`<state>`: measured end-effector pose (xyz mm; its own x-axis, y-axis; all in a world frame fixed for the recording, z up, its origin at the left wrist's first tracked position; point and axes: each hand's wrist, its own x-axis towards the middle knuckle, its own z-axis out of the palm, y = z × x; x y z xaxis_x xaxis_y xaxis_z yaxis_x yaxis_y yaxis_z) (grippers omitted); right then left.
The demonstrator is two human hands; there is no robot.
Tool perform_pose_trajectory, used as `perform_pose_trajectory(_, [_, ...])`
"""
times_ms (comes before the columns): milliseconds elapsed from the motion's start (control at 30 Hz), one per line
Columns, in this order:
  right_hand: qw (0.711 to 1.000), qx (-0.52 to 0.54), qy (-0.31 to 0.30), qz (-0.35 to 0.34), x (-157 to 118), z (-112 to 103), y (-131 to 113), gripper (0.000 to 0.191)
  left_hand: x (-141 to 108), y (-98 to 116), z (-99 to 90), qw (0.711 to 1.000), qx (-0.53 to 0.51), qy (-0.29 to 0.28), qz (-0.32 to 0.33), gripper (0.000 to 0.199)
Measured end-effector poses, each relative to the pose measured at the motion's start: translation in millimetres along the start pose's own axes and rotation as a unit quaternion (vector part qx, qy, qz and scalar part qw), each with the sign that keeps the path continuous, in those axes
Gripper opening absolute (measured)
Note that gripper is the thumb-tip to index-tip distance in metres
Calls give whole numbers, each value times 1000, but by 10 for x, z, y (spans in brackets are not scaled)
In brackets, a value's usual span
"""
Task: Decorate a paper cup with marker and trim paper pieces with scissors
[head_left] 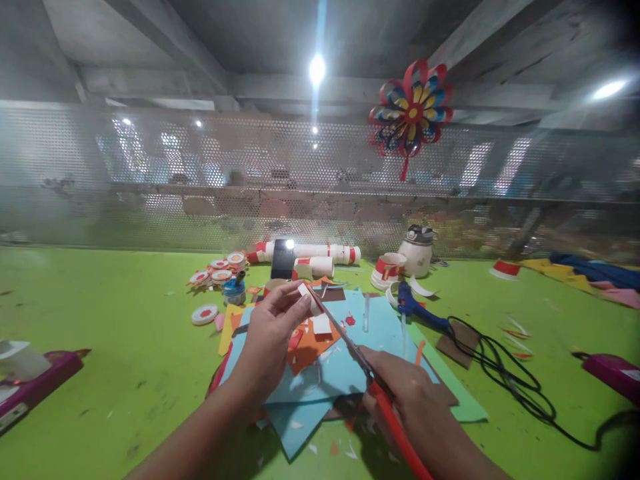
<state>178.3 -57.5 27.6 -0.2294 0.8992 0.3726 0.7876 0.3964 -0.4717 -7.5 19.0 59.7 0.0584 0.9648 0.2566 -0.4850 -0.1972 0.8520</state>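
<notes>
My left hand pinches a small red-and-white paper piece between thumb and fingers. My right hand is wrapped round red-handled scissors, whose blades point up and left to the paper's right edge. Whether the blades touch the paper is hard to tell. Beneath both hands lie light blue paper sheets with an orange sheet on top. Red and white scraps are scattered over them, among them a white piece and a small red cutout.
A blue glue gun with a black cord lies on the right. Paper cups, a white jar and a row of stacked cups stand behind. Round paper decorations sit left, beyond a purple power strip.
</notes>
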Motion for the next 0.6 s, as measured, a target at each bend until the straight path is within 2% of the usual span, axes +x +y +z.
perform_pose_trajectory(400, [999,31,21,-8,-19,61,26,33,-19,16,27,1000,-6,6,-3,31])
perform_pose_trajectory(600, [999,29,14,-17,-2,59,46,36,-31,18,34,1000,-6,17,-9,33])
